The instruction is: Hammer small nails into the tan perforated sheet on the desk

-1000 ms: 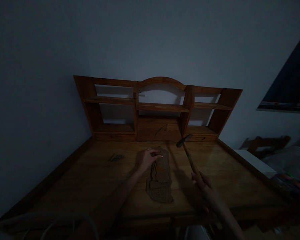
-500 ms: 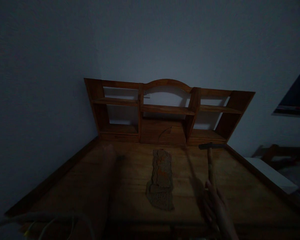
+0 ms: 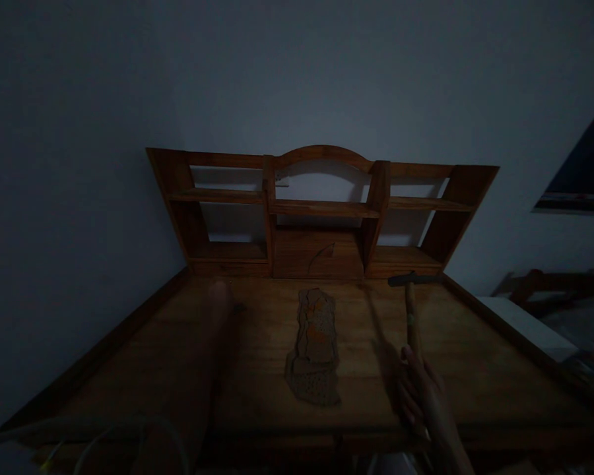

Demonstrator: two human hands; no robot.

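The room is very dim. A rough brown slab [image 3: 314, 346], like bark or cork, lies flat in the middle of the wooden desk [image 3: 475, 356]. My right hand [image 3: 420, 390] is closed round the wooden handle of a hammer [image 3: 410, 303], to the right of the slab. The hammer's head points away, near the shelf unit's base. My left arm stretches forward on the left. My left hand [image 3: 218, 295] reaches a small dark cluster, maybe nails [image 3: 237, 307], on the desk. Its fingers are too dark and smeared to read.
A wooden shelf unit [image 3: 321, 211] with open compartments stands along the desk's back edge against the wall. Raised rails run down both desk sides. Pale cables [image 3: 113, 432] loop at the near left. A chair-like wooden frame [image 3: 554, 284] sits off to the right.
My left hand left the slab's top and swung out to the left, toward the small dark cluster. The hammer moved right and now lies lower, its head away from the slab.
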